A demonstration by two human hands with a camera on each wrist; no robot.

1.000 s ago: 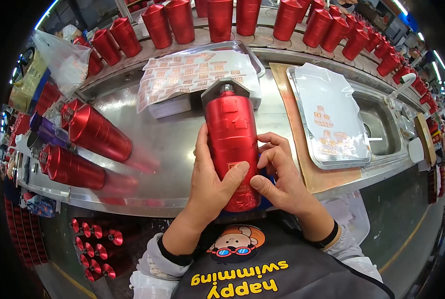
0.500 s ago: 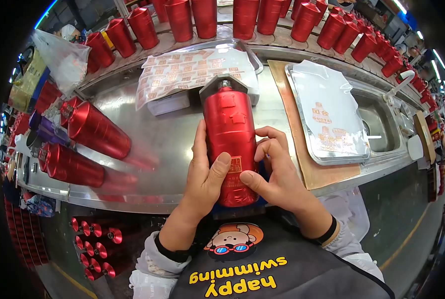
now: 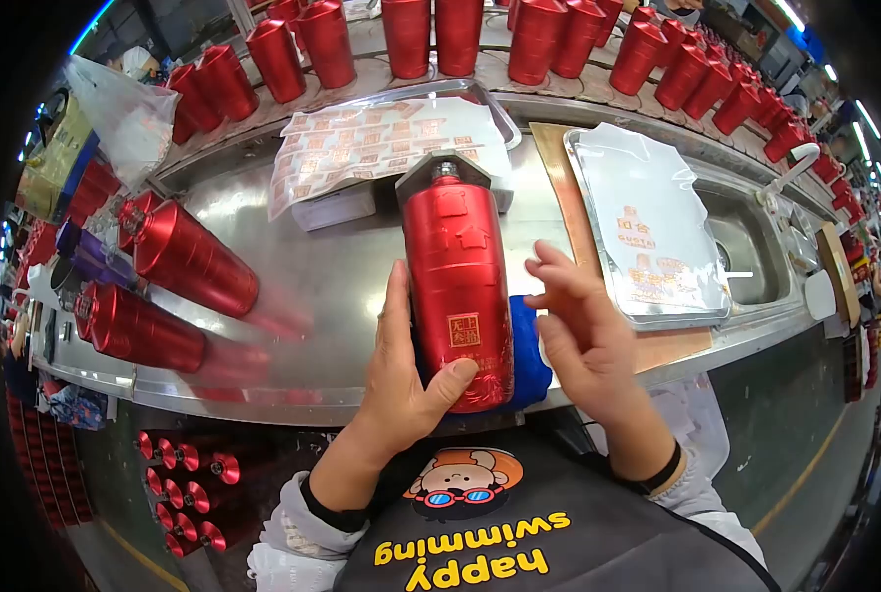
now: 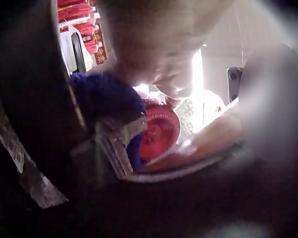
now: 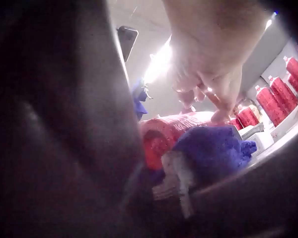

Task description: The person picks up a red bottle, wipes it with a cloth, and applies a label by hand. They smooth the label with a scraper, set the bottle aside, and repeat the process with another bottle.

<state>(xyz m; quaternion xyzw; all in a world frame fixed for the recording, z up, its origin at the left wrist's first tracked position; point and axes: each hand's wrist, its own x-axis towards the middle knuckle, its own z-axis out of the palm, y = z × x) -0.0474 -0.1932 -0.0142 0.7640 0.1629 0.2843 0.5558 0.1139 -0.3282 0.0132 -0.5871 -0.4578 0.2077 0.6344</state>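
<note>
A red bottle (image 3: 455, 261) with a small square gold label (image 3: 464, 331) lies face up, its neck in a dark angular holder (image 3: 414, 182) and its base toward the apron. My left hand (image 3: 398, 380) grips its lower left side, thumb over the front near the base. Off to the bottle's right, my right hand (image 3: 593, 340) is raised with loosely bent fingers, holding nothing. Blue cloth (image 3: 529, 360) shows under the bottle's right edge. The left wrist view shows the round red base (image 4: 161, 135); in the right wrist view, blue cloth (image 5: 208, 148) bunches beside the bottle (image 5: 155, 148).
Two red bottles (image 3: 193, 259) lie at the left. Printed film covers a tray (image 3: 509, 128) behind the holder. Another tray (image 3: 613, 296) with film lies right, beside a sink (image 3: 771, 281). Red bottles stand along a curved conveyor (image 3: 361, 91); more are below the counter.
My right hand has come away from the bottle and moved right, uncovering blue cloth. My left thumb has slid down toward the base, off the label. Bottles on the conveyor have shifted.
</note>
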